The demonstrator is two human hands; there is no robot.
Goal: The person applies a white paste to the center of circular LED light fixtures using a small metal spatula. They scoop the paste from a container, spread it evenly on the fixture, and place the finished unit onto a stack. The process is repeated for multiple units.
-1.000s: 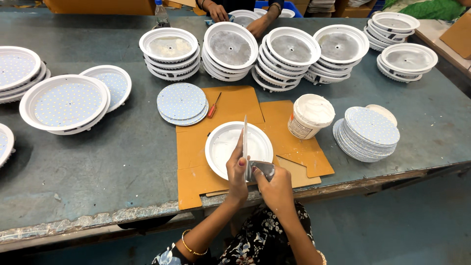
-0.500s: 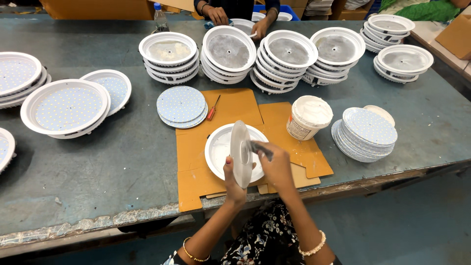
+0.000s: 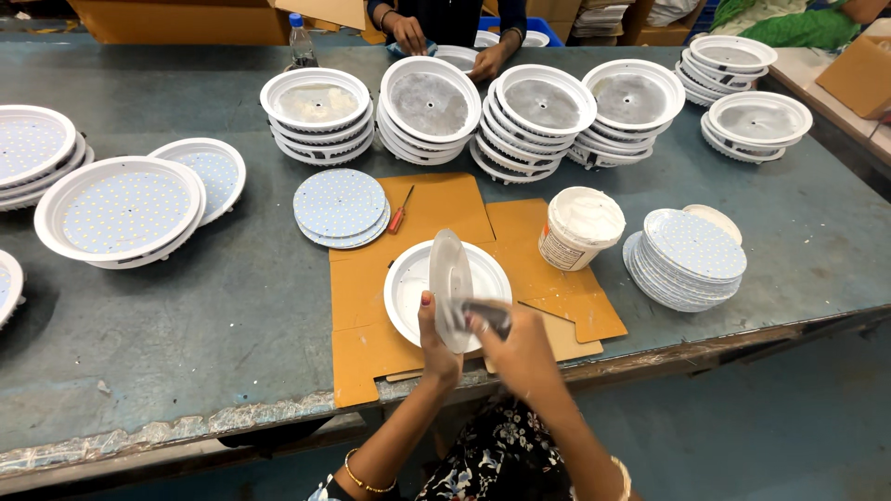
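At the far left of the grey bench [image 3: 186,343] sit wide white light housings [image 3: 119,211] with dotted panels inside, some stacked. Next comes a short pile of round dotted discs [image 3: 341,206], with a red-handled screwdriver [image 3: 400,211] lying just beside it on sheets of brown cardboard [image 3: 371,315]. On that cardboard rests an empty white housing [image 3: 408,288].

Above it the person's left hand [image 3: 436,339] grips the lower edge of a round disc [image 3: 451,288], fingers closed on the rim, holding it upright and edge-on over the housing. The right hand [image 3: 520,348] is just beside it, curled around a small dark object [image 3: 489,317] pressed against the disc's face; what the object is I cannot tell.

To the right stands a white tub [image 3: 578,227], open-topped, then another pile of dotted discs [image 3: 689,255].

Along the back run stacks of empty housings [image 3: 529,116], and another person's hands [image 3: 445,51] work at the far edge, near a plastic bottle [image 3: 302,42].
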